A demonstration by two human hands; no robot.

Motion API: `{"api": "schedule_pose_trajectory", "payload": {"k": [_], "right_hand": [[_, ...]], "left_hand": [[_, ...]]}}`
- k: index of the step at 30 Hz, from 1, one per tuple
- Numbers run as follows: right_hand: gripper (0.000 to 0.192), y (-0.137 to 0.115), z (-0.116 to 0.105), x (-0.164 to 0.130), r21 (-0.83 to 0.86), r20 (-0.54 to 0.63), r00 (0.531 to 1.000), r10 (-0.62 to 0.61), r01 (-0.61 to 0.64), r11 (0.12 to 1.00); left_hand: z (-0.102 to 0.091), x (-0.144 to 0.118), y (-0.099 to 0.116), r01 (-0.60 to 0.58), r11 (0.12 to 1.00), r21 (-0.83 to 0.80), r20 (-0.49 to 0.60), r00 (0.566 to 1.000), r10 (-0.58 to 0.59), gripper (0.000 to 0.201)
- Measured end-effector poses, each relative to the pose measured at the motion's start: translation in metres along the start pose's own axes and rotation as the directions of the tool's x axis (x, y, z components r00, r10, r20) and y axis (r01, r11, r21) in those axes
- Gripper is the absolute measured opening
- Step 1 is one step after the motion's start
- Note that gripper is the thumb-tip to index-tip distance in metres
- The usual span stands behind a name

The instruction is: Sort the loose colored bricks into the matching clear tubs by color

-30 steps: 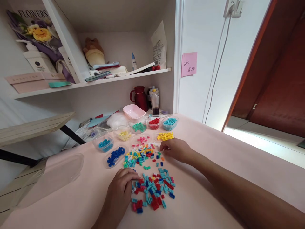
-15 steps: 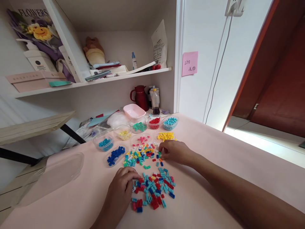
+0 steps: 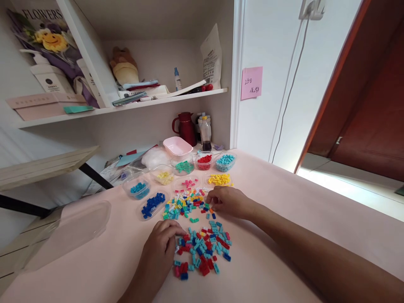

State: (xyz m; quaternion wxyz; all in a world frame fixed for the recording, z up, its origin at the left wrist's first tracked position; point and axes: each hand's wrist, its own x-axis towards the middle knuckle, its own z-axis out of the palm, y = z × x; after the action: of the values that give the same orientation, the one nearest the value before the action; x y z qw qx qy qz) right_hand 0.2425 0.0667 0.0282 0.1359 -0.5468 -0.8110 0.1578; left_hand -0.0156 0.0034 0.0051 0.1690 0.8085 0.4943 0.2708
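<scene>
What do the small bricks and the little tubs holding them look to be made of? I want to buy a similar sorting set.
The small bricks look like hard moulded plastic: saturated solid colours, sharp blocky edges, a slight sheen. The little tubs seem thin clear plastic, since the sorted colours show through their walls and the rims catch light. The table under them looks matte pale pink, perhaps laminate or a cover; I cannot tell which.

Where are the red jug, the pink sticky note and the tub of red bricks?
red jug (image 3: 186,128), head view, middle of its body
pink sticky note (image 3: 251,83), head view, its centre
tub of red bricks (image 3: 204,160), head view, the bricks inside
</scene>
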Motion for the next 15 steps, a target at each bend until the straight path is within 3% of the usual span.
{"api": "schedule_pose_trajectory", "payload": {"k": [4,15], "right_hand": [[0.037,-0.0014,-0.0005,-0.0003,-0.009,0.002,1.0,0.001,-0.001,1.0],[0.033,0.0013,0.003,0.0011,0.009,0.0,0.997,-0.071,0.071,0.997]], "left_hand": [[-0.0006,-0.0002,0.0006,-0.007,1.0,0.004,0.001,1.0,0.006,0.038],[-0.0004,0.0012,0.0007,-0.021,1.0,0.01,-0.014,1.0,0.021,0.038]]}}
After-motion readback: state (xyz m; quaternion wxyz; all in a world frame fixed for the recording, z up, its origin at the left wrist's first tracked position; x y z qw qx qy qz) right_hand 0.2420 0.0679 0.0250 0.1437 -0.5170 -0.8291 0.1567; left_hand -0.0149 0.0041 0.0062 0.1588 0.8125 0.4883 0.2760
